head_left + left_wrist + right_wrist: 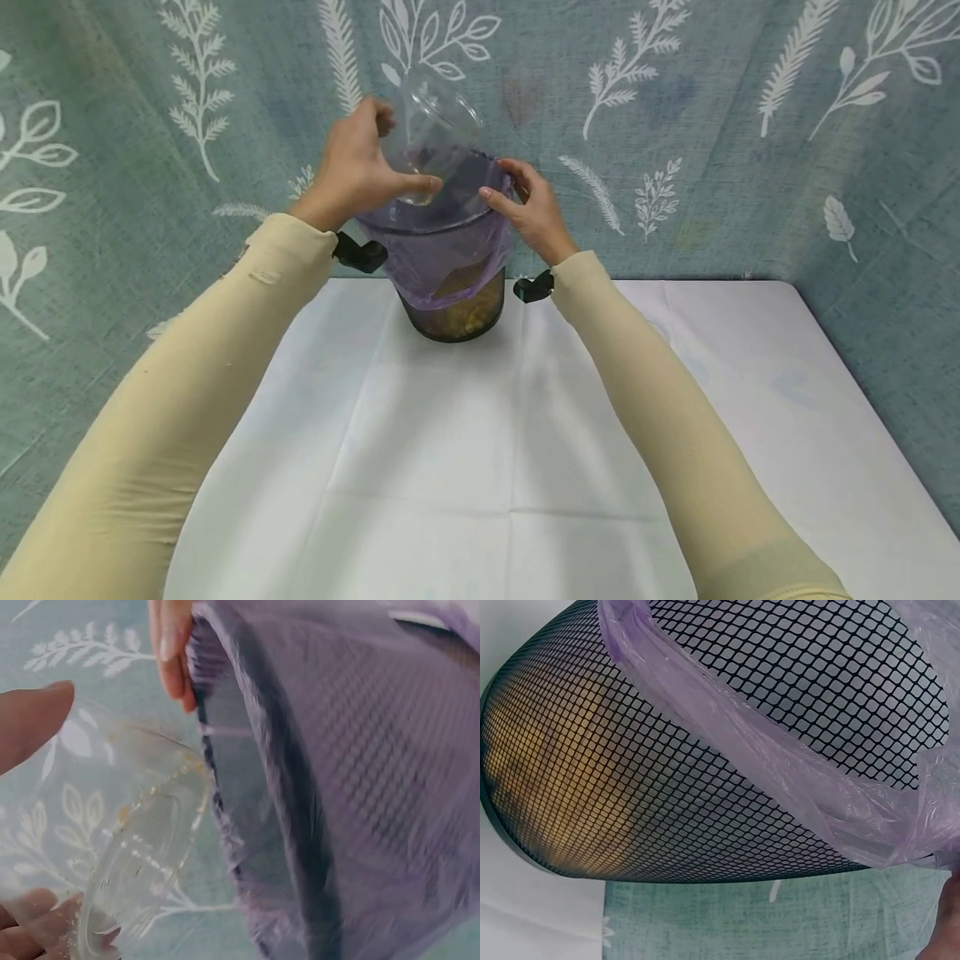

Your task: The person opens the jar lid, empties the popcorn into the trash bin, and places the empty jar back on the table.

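In the head view my left hand (352, 167) holds a clear see-through container (442, 108), thumb on the near side and fingers round the far side. The container is tilted above the mouth of a black mesh waste bin (480, 310). Yellowish crumbs cling to the container (150, 847) in the left wrist view. A purple plastic bag (442, 258) lines the bin and folds down over its outside. My right hand (536, 208) grips the bin's right rim and the bag edge, its thumb on the near side. Something yellow-brown (577, 780) shows through the mesh low in the bin.
The bin stands at the far edge of a table with a white cloth (450, 450). Behind and at both sides hangs a green curtain (705, 150) with white leaf prints, close to the bin. A black wrist strap (360, 252) sits on the left sleeve.
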A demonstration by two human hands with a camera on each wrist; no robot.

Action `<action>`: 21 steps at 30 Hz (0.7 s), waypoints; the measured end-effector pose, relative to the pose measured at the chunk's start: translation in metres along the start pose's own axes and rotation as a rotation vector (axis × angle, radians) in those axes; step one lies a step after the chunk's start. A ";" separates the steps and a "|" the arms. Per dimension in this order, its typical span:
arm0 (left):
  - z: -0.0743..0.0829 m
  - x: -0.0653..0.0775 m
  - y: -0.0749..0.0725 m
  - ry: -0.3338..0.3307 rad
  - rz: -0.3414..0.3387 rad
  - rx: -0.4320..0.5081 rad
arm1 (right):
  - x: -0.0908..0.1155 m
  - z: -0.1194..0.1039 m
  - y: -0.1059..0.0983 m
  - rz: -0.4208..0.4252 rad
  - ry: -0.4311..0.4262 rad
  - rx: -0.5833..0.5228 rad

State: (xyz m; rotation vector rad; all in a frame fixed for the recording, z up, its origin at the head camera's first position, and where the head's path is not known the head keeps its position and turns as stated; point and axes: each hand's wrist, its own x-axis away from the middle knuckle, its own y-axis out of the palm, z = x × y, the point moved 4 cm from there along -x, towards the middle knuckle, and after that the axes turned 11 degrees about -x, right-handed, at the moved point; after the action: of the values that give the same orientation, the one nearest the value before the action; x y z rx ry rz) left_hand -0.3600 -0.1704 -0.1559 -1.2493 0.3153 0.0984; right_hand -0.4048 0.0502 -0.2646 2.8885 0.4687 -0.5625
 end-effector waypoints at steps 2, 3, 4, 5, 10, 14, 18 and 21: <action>-0.001 0.002 0.002 -0.018 -0.001 0.043 | 0.000 0.001 0.000 0.007 0.006 -0.003; -0.002 0.002 0.003 -0.027 -0.002 0.064 | 0.000 0.001 0.001 0.008 0.006 -0.002; -0.003 0.003 0.003 -0.034 -0.004 0.086 | 0.000 0.001 0.001 0.009 0.008 -0.002; -0.004 0.004 0.004 -0.041 -0.006 0.109 | -0.001 0.001 0.001 0.010 0.010 -0.002; -0.011 0.006 0.010 -0.091 -0.033 0.248 | 0.000 0.001 0.002 0.007 -0.002 -0.007; -0.015 0.005 0.015 -0.125 -0.051 0.340 | 0.001 0.001 0.002 0.007 -0.019 -0.011; -0.017 0.006 0.020 -0.140 -0.057 0.397 | 0.002 0.000 0.002 0.009 -0.028 -0.008; -0.017 0.008 0.022 -0.144 -0.062 0.427 | 0.002 -0.001 0.004 0.006 -0.041 0.002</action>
State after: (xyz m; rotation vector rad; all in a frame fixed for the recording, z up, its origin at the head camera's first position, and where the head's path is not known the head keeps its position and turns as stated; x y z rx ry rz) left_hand -0.3609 -0.1807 -0.1829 -0.8224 0.1605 0.0627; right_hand -0.4013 0.0471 -0.2645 2.8727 0.4542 -0.6208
